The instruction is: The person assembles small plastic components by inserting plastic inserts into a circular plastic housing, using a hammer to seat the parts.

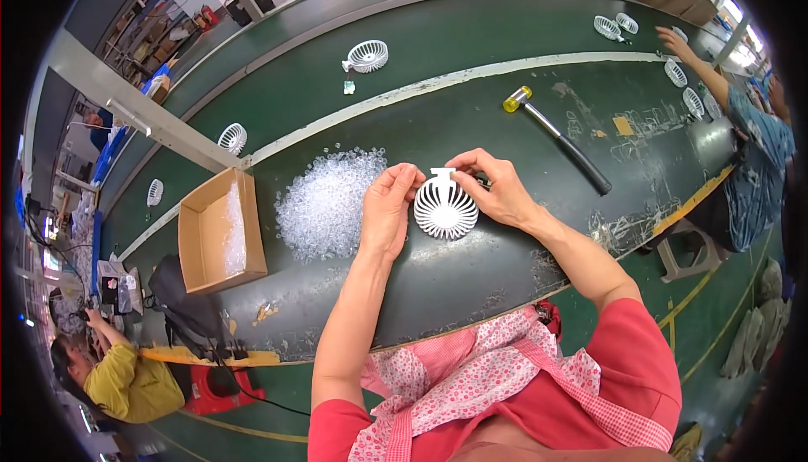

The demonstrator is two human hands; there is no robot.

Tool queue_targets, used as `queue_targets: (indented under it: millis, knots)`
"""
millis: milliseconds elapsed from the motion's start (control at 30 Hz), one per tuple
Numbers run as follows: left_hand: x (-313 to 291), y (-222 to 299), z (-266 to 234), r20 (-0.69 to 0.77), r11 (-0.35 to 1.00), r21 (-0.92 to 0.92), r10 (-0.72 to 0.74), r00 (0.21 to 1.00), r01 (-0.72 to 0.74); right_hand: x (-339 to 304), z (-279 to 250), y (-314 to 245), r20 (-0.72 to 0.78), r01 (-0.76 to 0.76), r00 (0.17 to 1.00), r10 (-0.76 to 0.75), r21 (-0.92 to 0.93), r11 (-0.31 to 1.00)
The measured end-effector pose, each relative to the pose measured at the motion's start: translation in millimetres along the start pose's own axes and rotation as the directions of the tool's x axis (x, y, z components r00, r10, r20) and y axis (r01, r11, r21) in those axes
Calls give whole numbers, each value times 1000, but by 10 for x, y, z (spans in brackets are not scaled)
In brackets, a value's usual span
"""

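A round white slatted fan guard [446, 209] lies on the dark worktable in front of me, its short neck pointing away. My right hand [497, 188] grips the guard at the neck, thumb and fingers closed around it. Just left of the guard, my left hand [389, 209] is closed in a pinch; whatever sits between its fingertips is too small or hidden to tell. Beside that hand spreads a heap of small clear plastic pieces [328, 201].
An open cardboard box [187, 247] with clear pieces stands left. A yellow-headed hammer [560, 138] lies right. Beyond, a green conveyor belt [471, 33] carries more guards [368, 56]. One co-worker [757, 151] reaches over the belt at right; another [126, 378] sits left.
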State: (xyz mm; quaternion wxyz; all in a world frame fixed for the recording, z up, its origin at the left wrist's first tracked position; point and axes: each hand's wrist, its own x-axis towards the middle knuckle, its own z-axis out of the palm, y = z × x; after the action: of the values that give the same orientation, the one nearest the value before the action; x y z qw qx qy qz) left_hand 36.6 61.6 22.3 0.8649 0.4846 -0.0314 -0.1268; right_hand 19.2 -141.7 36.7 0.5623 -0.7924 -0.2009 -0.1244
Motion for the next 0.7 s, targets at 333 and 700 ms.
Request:
queue_targets:
  millis: [333, 700]
  knots:
    - [-21, 27, 79, -75, 992, 122, 46, 996, -37, -6, 31, -2, -8, 51, 999, -51, 26, 998]
    - [-108, 30, 218, -82, 845, 520, 197, 977, -127, -21, 60, -2, -72, 54, 996, -57, -42, 998]
